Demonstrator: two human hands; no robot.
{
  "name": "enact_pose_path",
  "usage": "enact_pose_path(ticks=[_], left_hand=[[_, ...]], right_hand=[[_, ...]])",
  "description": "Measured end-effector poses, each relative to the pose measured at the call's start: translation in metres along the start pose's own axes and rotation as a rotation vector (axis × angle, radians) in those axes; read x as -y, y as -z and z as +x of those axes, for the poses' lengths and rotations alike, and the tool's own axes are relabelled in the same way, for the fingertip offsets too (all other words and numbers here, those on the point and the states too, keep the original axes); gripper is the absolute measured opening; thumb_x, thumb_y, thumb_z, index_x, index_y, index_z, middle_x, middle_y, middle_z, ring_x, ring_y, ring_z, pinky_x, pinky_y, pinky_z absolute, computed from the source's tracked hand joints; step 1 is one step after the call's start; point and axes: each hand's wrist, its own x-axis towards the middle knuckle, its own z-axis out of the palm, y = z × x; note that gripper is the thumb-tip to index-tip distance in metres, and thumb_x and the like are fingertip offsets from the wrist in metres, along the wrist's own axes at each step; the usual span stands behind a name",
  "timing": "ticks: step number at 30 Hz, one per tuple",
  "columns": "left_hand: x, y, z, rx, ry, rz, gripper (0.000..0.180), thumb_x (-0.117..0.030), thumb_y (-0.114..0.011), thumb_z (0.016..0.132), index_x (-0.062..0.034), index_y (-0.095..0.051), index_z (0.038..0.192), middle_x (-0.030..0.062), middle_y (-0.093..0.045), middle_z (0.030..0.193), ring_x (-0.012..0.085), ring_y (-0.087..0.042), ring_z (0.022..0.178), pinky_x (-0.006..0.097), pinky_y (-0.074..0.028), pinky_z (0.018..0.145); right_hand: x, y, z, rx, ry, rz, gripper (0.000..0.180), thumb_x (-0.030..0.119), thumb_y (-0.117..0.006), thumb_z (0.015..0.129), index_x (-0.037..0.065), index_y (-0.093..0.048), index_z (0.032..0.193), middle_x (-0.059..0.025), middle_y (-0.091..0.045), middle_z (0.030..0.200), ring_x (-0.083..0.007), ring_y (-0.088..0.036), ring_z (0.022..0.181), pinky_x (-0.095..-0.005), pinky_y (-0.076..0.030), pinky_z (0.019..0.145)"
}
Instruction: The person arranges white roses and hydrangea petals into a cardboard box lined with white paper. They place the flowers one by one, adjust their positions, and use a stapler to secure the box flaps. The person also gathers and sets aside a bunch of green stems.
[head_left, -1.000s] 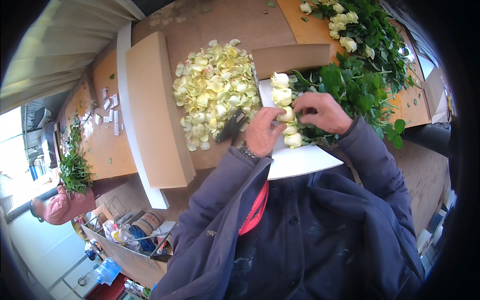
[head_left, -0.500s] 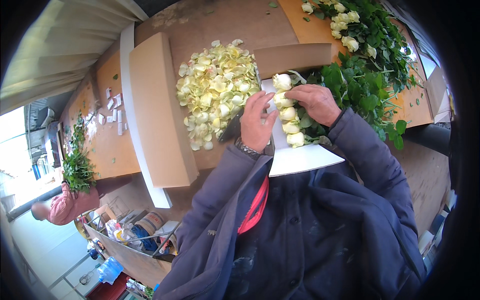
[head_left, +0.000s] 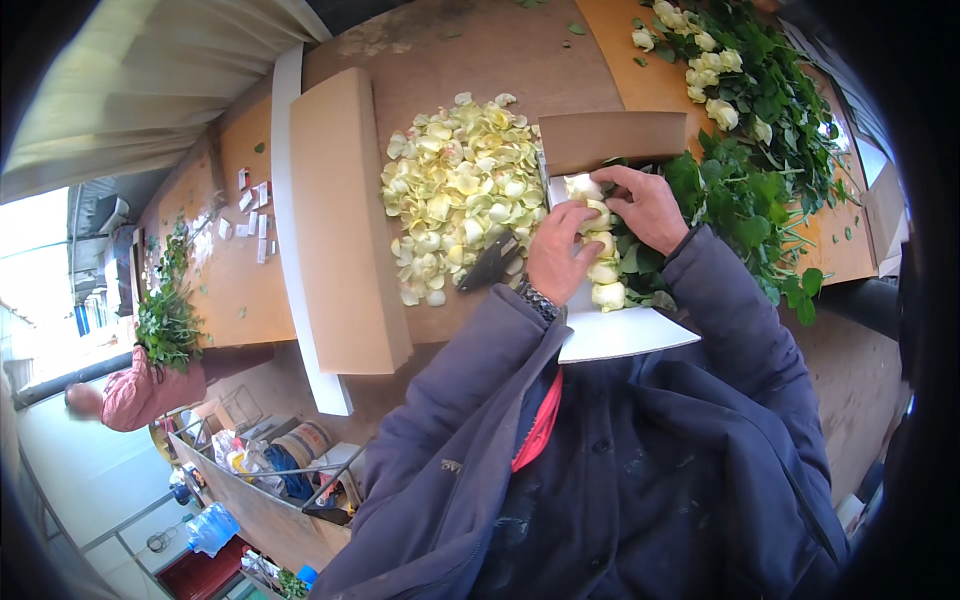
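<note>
Several creamy white roses (head_left: pixel 607 296) lie in a row, heads stacked toward me, on a sheet of white cardboard (head_left: pixel 625 338). My right hand (head_left: pixel 652 210) comes from the right with thumb and forefinger at the farthest rose heads. From the left my left hand (head_left: pixel 560 252) curls its fingers onto a rose head just below, its thumb lower along the row. The stems and leaves run off to the right, partly under my right hand. A brown cardboard flap (head_left: pixel 613 140) stands up behind the roses.
Left of my hands is a heap of loose pale petals (head_left: pixel 465 180), with a dark object (head_left: pixel 488 263) by its edge. A long brown carton (head_left: pixel 345 230) lies farther left. Leafy rose stems (head_left: pixel 740 190) pile up on the right. Another person (head_left: pixel 135 395) is at the far left.
My left hand has closed in from beside the row onto a rose head. My right hand has shifted to the farthest roses. The whole view has swung slightly.
</note>
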Motion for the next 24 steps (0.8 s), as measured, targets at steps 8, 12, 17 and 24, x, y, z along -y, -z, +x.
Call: enact_pose_path(ticks=[8,12,17,24], left_hand=[[0.012,0.009,-0.002,-0.067,0.178,-0.265,0.045,-0.007,-0.073,0.096,-0.0027,-0.060,0.139,0.0131,-0.060,0.139,0.0255,-0.068,0.116,0.035,-0.059,0.095],[0.016,0.021,-0.003,-0.030,0.283,-0.488,0.062,-0.028,-0.057,0.111,0.0049,-0.037,0.159,0.0209,-0.045,0.159,0.0286,-0.051,0.141,0.039,-0.047,0.114],[0.013,0.008,0.001,0.113,0.263,-0.710,0.075,-0.032,-0.049,0.114,0.0101,-0.013,0.164,0.0265,-0.022,0.171,0.0311,-0.023,0.160,0.037,-0.022,0.128],[0.013,-0.006,0.009,0.138,0.153,-0.409,0.084,-0.046,-0.042,0.114,0.0131,-0.007,0.163,0.0295,-0.011,0.173,0.0340,-0.009,0.163,0.039,-0.010,0.131]], right_hand=[[-0.005,0.001,-0.005,0.003,0.076,0.024,0.040,-0.001,-0.067,0.087,0.003,-0.068,0.127,-0.0180,-0.073,0.117,-0.0376,-0.070,0.103,-0.0414,-0.056,0.089],[-0.007,0.004,-0.007,0.003,0.154,0.054,0.045,-0.007,-0.065,0.086,0.001,-0.066,0.130,-0.0154,-0.070,0.123,-0.0324,-0.070,0.100,-0.0378,-0.056,0.089],[-0.008,0.007,-0.011,0.039,0.100,0.143,0.050,-0.010,-0.067,0.084,0.001,-0.064,0.132,-0.0136,-0.068,0.126,-0.0242,-0.070,0.096,-0.0351,-0.057,0.087],[-0.013,0.013,-0.010,0.114,0.155,0.147,0.064,-0.011,-0.072,0.079,0.002,-0.061,0.141,-0.0145,-0.064,0.137,-0.0277,-0.069,0.107,-0.0364,-0.057,0.096]])
